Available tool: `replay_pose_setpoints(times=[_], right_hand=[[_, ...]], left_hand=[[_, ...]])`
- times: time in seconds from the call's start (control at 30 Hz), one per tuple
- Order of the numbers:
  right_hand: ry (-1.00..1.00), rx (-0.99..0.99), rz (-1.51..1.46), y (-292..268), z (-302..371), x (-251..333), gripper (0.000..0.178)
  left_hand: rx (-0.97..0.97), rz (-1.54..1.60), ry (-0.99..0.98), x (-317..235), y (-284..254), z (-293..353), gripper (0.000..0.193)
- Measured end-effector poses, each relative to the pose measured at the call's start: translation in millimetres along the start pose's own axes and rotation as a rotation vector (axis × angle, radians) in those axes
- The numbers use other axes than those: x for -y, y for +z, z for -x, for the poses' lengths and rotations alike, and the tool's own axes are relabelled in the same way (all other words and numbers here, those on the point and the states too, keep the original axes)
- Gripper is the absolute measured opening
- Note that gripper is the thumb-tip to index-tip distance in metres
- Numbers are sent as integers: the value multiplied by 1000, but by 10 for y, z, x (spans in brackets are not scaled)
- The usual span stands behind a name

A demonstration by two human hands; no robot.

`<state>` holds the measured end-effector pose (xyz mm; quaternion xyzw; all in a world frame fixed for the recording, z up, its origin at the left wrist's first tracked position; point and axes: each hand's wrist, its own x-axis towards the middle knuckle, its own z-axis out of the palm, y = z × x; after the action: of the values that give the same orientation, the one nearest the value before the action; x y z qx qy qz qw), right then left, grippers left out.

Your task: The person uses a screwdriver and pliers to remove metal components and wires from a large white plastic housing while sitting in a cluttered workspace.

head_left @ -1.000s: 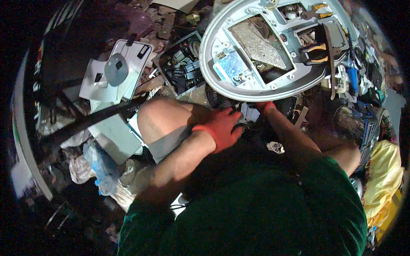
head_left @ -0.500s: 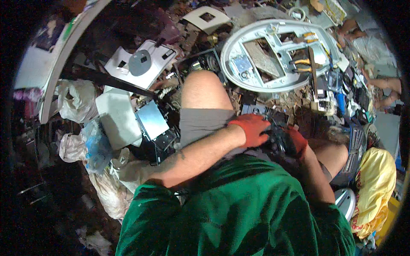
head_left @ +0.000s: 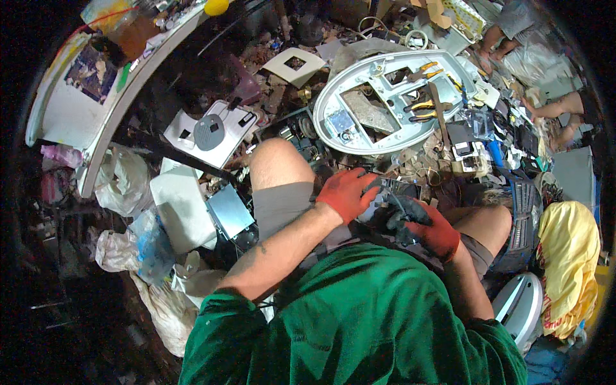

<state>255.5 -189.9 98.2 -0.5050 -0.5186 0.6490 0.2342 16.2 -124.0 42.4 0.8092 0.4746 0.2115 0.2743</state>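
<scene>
Both of my hands wear red work gloves with dark fingers, low over my lap. My left hand (head_left: 347, 195) is open, its thumb and fingers apart, beside a dark object (head_left: 384, 210) whose kind I cannot make out. My right hand (head_left: 436, 235) is closed from the other side, with its dark fingers bent inward. A thin grey strip or cable (head_left: 400, 203) rises near its fingertips. What the right fingers grip is hidden by the dark glove and shadow.
Ahead lies a large pale oval plastic casing (head_left: 324, 136) with orange-handled pliers (head_left: 421, 116) in it. Electronic scrap spreads around it. White panels (head_left: 181, 208), a metal box (head_left: 230, 210) and plastic bags (head_left: 124, 179) are at left; a yellow sack (head_left: 568, 269) at right. Another person's arm (head_left: 557, 108) shows far right.
My left hand has moved left, away from the dark object, and its fingers have opened. My right hand has shifted slightly down and left. The view has tilted, showing more at the top.
</scene>
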Motion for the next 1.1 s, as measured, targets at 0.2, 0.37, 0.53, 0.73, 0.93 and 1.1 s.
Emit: replay_pose_setpoints(times=[0.2, 0.37, 0.53, 0.73, 0.93, 1.1], right_hand=[[90, -293, 7, -151, 109, -145, 53], [-187, -334, -94, -199, -115, -468, 43], [-142, -483, -100, -257, -259, -601, 42], [-323, -422, -66, -271, -244, -291, 33], [-354, -588, -209, -349, -160, -301, 43], [-506, -647, 619, -665, -67, -399, 38]], left_hand=[[-42, -38, 135, 417, 96, 76, 39], [-102, -69, 188, 429, 118, 202, 38], [14, 158, 33, 472, 46, 156, 39], [-91, 195, 46, 392, 24, 83, 40], [-126, 311, -47, 246, 25, 0, 41], [90, 486, 102, -40, -172, -65, 48]])
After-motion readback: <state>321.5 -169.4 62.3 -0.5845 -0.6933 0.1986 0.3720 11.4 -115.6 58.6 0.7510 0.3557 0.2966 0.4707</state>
